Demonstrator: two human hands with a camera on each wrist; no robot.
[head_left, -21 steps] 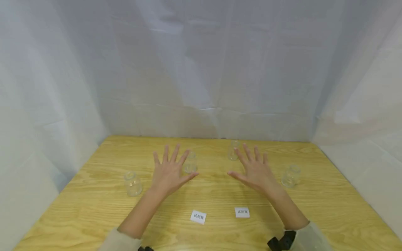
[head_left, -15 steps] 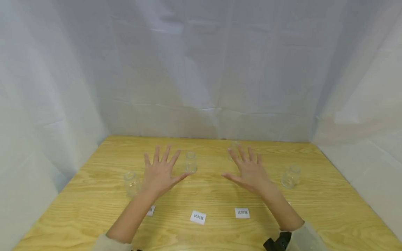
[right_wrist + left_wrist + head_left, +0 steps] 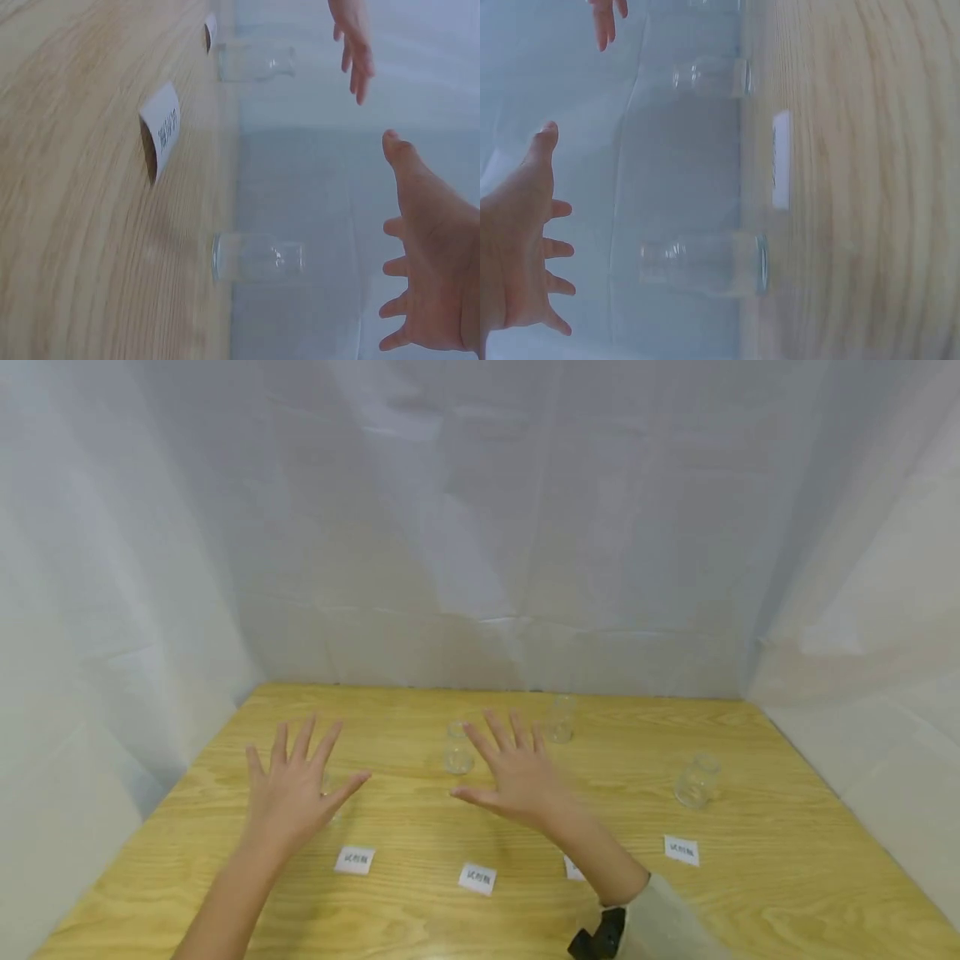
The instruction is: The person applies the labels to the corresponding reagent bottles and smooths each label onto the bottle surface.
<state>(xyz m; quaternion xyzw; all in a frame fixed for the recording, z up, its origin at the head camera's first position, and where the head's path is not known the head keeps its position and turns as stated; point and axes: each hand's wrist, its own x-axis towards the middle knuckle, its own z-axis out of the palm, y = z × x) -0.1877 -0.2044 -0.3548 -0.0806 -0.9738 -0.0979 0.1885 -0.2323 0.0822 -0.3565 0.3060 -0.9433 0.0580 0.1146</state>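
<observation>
My left hand hovers over the left part of the table with fingers spread, holding nothing. Behind it a clear glass bottle is mostly hidden in the head view; a glass bottle stands upright in the left wrist view. Fingers also spread, my right hand hovers near the middle and holds nothing. Its fingertips partly cover another clear bottle. A third glass bottle stands farther back, just right of that hand. One more clear bottle is at the right.
Small white paper cards with handwriting lie along the front of the wooden table: a left card, a middle card, a card partly behind my right forearm, and a right card. White sheeting surrounds the table.
Both hands have swept left, still spread. The left hand now covers the left bottle; the right hand has left the third bottle and reached the second. The outer cards have come into sight.
</observation>
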